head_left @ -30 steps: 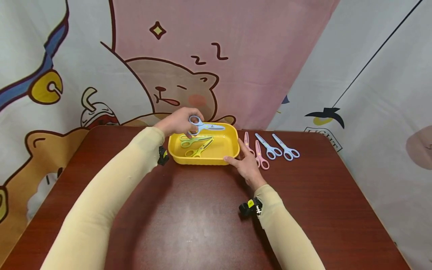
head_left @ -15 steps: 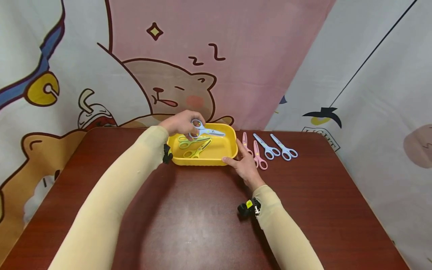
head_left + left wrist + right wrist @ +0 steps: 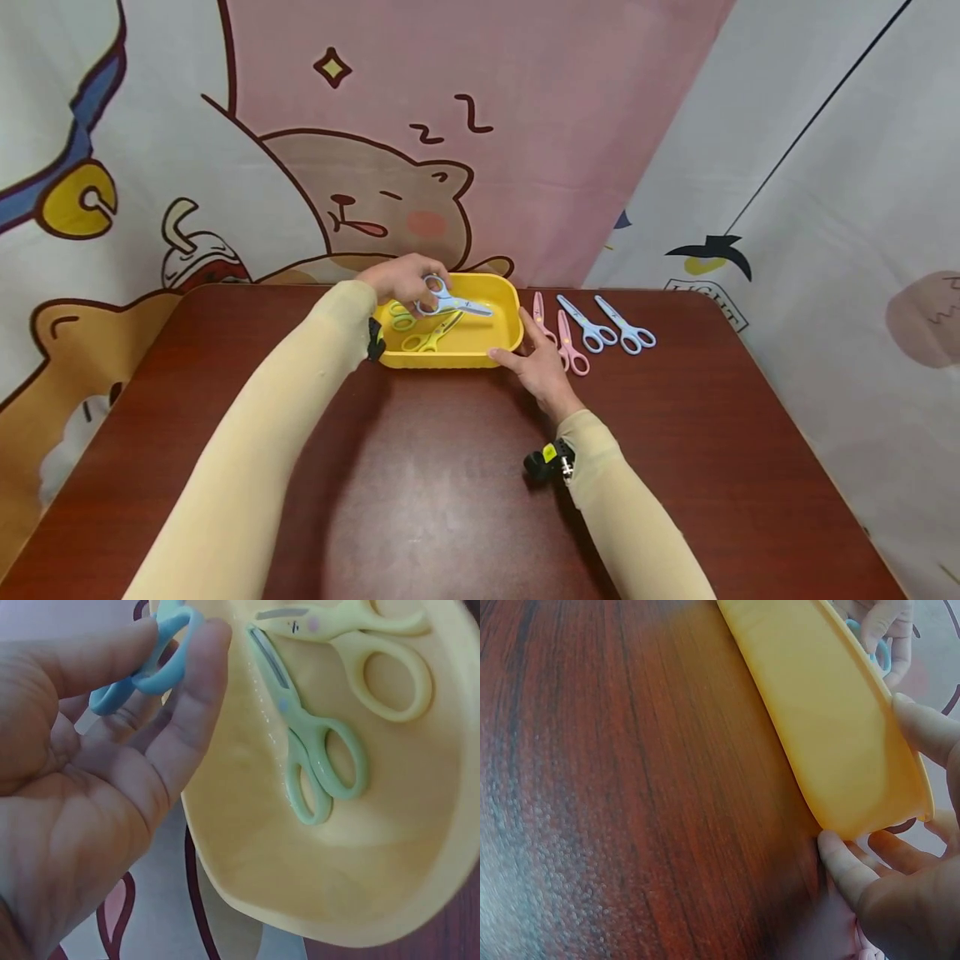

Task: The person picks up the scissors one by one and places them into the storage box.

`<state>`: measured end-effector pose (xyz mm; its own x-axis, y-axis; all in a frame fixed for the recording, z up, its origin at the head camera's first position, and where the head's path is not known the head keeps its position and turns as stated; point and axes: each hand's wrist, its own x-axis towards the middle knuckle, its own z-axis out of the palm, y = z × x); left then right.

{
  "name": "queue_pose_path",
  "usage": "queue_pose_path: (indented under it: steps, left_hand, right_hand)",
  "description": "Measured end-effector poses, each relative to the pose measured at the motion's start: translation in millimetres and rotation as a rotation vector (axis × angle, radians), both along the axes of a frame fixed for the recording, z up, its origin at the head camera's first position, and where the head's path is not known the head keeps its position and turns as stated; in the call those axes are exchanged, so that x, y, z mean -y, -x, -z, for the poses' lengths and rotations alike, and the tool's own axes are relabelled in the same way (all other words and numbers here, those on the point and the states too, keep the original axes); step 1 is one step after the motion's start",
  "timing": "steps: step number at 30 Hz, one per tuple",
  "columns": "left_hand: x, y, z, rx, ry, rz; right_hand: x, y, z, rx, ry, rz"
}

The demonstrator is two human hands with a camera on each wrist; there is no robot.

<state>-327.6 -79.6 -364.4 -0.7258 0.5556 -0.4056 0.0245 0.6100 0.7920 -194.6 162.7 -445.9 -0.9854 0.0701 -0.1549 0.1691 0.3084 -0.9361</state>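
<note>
My left hand (image 3: 405,277) pinches a pair of blue scissors (image 3: 461,306) by the handle loops, blades pointing right over the yellow tray (image 3: 442,361). In the left wrist view the thumb and fingers close round the blue loops. Beneath, a pair of green scissors (image 3: 304,724) and a pair of yellow scissors (image 3: 337,626) lie inside the tray. My right hand (image 3: 545,375) holds the tray's right end, thumb at the near rim and fingers along the outer wall. The right wrist view shows its fingertips at the corner.
Right of the tray, two pairs of pink scissors (image 3: 568,346) and two pairs of blue scissors (image 3: 628,337) lie in a row on the brown table (image 3: 420,500). Behind the table's far edge hangs a cartoon-printed cloth (image 3: 555,150).
My left hand has lowered the blue scissors towards the tray, and the blades now tilt further down. The right hand stays on the tray's end. The whole head view has shifted slightly.
</note>
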Motion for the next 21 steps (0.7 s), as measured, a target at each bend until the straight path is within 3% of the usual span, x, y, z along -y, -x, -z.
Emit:
queue_pose_path:
  steps: [9,21]
  left_hand:
    - [2.3,8.2,11.7,0.045,0.013,-0.002]
    - [4.1,11.1,25.0,0.072,0.052,0.003]
  right_hand:
    - [0,-0.2,0.5,-0.012,0.003,0.001]
    - [-1,1.0,1.6,-0.013,-0.004,0.006]
